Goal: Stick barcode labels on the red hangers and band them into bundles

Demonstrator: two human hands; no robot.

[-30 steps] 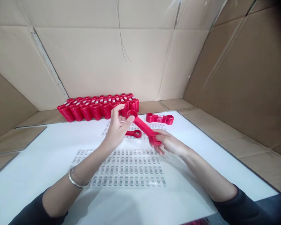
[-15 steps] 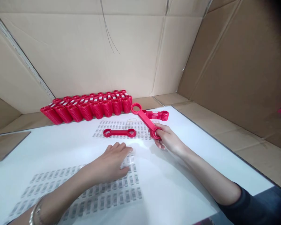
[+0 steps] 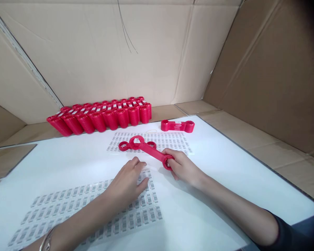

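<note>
Right hand: pinching the near ring of the held red piece (image 3: 153,150), thumb and fingers closed about that end; right hand (image 3: 184,167) is lifted clear of the tabletop (image 3: 188,216).
Held red piece: double-ringed bar, tilted, far ring nearer the middle of the view; no white label visible on the side facing up.
Left hand: left hand (image 3: 128,183) over the right part of the near label sheet (image 3: 81,190), fingers loosely bent, thumb apart from index. Nothing clearly gripped; can't tell if a label sits on the fingertip.
Near label sheet: flat, many printed labels in rows, partly hidden by the left forearm.
Far label sheet: far label sheet (image 3: 172,141) flat beyond the hands, many labels on it.
Lying red piece: lying red piece (image 3: 127,149) on the far label sheet, middle covered by the held one; one or several, can't tell; label not seen.
Small stack: small stack (image 3: 178,126) at right rear, white label on top.
Stack row: stack row (image 3: 102,118) at left rear by the cardboard wall (image 3: 151,69), white labels on tops.
Done, judging: stacked pieces look labelled, at least on top.
Left, judging: held piece looks unlabelled; plenty of labels remain.
</note>
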